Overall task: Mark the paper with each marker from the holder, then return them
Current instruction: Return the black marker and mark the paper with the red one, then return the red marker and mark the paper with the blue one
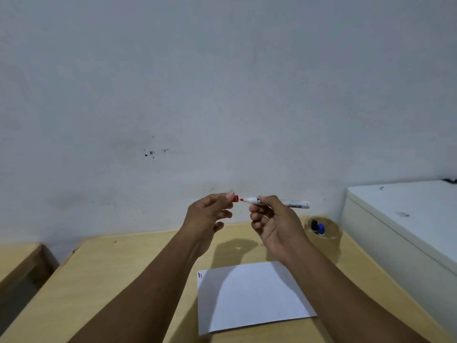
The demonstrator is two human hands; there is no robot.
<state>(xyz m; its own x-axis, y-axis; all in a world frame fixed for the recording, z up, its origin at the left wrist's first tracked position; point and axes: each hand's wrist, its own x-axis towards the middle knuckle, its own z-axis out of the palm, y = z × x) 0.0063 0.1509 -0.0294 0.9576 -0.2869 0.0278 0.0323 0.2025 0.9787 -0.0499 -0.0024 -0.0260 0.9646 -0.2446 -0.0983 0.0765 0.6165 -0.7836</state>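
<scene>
My right hand (274, 219) grips a white marker (294, 203) with a red tip, held level above the table and pointing left. My left hand (210, 214) pinches the marker's red cap (236, 198) just left of the tip, with a small gap between cap and tip. Below both hands a white sheet of paper (249, 295) lies on the wooden table (111, 280). The paper carries short dark and red strokes at its top-left corner. At the back right stands a round holder (329, 231) with a black marker (314, 226) and a blue marker (321, 229) in it.
A white cabinet or box (408, 219) rises beside the table on the right, close to the holder. A plain wall stands right behind the table. A second wooden surface (17, 261) sits to the left across a gap.
</scene>
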